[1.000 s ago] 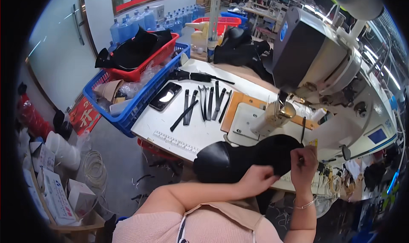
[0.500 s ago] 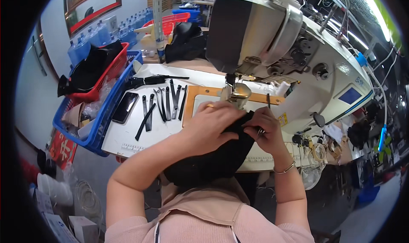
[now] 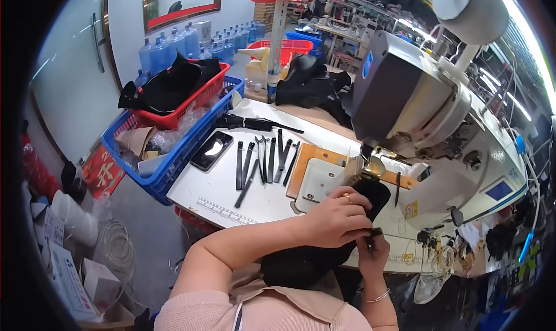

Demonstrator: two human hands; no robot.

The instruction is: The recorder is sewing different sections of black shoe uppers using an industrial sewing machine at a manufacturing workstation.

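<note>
My left hand, with a ring on one finger, is closed over a black fabric piece, fingers bent toward its edge. Just below it, my right hand pinches the near edge of the same piece, close to my left fingertips. The far end of the fabric reaches up to the needle area of a large sewing machine; whether it lies under the presser foot is hidden. More black material hangs down over my lap. What else my right fingers may hold is too small to make out.
Several short black straps lie on the white table, left of a wood-framed plate. Beyond them are a phone and a black strap bundle. A blue crate holding a red basket stands at the left.
The view has swung left, so the table sits further right. My left hand has drawn back from beside the needle toward my right hand, and its fingers have curled onto the fabric.
</note>
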